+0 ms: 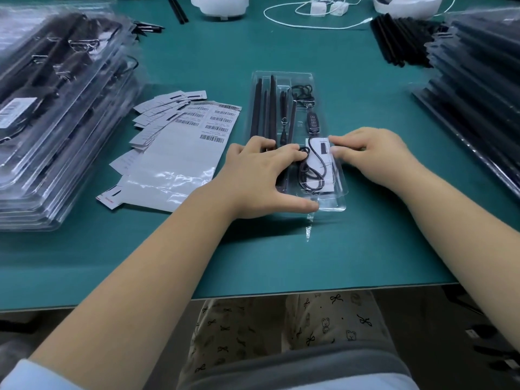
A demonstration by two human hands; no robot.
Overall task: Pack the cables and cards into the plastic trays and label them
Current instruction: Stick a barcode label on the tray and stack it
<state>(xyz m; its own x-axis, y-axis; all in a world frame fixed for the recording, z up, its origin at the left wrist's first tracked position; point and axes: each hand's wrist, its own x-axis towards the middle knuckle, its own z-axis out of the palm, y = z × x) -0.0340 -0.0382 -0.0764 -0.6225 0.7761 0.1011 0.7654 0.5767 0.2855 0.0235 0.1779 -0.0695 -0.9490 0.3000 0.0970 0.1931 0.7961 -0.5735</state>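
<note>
A clear plastic tray [281,77] lies lengthwise in the middle of the green table. It holds several black strips [257,108], a black cable [308,170] with a small controller [313,123], and a white card [323,153] under the cable. My left hand [259,173] rests on the tray's near left part, fingers spread over the strips and cable, thumb at the tray's near edge. My right hand [374,153] touches the card's top right corner with its fingertips.
A barcode label sheet [197,136] and loose white cards [157,114] lie left of the tray. Packed trays are stacked at far left [56,108] and far right [478,80]. Black strips [394,40] and a white cable [309,15] lie at the back.
</note>
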